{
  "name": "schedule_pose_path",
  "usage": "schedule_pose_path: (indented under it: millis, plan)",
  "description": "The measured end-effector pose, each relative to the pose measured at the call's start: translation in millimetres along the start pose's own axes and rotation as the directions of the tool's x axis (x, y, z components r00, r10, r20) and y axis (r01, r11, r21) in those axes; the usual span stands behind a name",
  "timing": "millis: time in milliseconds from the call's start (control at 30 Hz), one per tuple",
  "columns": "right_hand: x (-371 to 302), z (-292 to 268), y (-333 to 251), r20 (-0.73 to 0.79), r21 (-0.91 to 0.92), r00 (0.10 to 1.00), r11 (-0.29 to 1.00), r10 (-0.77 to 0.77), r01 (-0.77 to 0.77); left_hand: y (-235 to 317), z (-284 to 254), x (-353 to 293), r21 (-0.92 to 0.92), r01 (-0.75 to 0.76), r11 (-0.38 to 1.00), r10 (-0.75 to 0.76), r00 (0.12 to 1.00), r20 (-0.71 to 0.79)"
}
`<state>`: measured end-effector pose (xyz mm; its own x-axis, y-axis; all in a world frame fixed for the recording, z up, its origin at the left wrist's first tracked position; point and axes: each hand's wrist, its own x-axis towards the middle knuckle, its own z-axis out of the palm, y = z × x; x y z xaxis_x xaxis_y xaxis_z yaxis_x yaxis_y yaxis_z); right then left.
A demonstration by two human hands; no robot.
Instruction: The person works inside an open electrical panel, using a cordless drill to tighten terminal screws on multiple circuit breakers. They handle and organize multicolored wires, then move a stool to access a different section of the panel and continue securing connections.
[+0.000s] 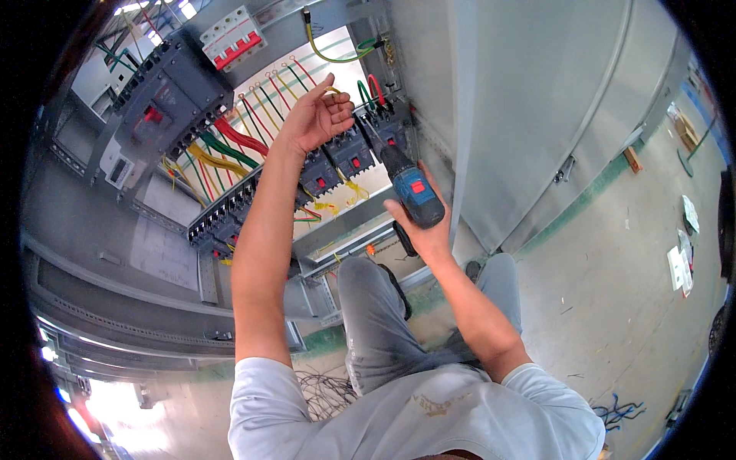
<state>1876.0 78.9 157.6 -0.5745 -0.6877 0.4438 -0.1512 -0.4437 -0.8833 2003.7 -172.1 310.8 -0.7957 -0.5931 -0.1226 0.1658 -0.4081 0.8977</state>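
My right hand (pixel 431 230) grips a blue and black cordless screwdriver (pixel 414 192) with a red patch on its body. Its long bit points up and left at the terminals of the rightmost circuit breaker (pixel 392 126). Beside the bit, my left hand (pixel 318 116) is raised over the breaker row with fingers curled. A short yellow wire (pixel 334 90) shows between its thumb and forefinger; the rest is hidden by the hand. Green (pixel 363 93) and red (pixel 376 88) wire loops rise from the terminals just right of it. More black breakers (pixel 320 180) with red switches continue down-left.
A large black breaker (pixel 157 107) sits upper left, with thick red, green and yellow cables (pixel 245 138). Above it is a white breaker with red levers (pixel 232 46). The grey cabinet door (pixel 537 100) stands at right. Wire offcuts (pixel 322 391) lie on the floor.
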Motion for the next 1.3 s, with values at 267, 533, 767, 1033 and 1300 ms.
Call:
schedule_pose_path:
  millis: [267,533,767,1033,1300]
  plan:
    - [-13,8,24,-0.054,0.141,0.991,0.984,0.122,-0.113,-16,-6,6,-0.008,-0.117,0.993,0.117,0.991,0.059]
    - [-13,6,34,-0.064,0.153,0.983,0.975,0.173,-0.161,-28,11,25,0.539,-0.274,0.796,0.387,0.916,-0.105]
    - [-18,5,29,-0.079,0.220,0.985,0.967,0.152,-0.132,-31,6,36,0.800,-0.289,0.527,0.562,0.824,-0.073]
    - [-26,-2,37,-0.057,0.209,0.978,0.960,0.203,-0.187,-40,9,35,0.885,-0.308,0.350,0.634,0.773,0.019]
    - [-24,-2,25,-0.056,0.242,0.981,0.956,0.183,-0.164,-43,2,40,0.923,-0.250,0.294,0.634,0.773,0.007]
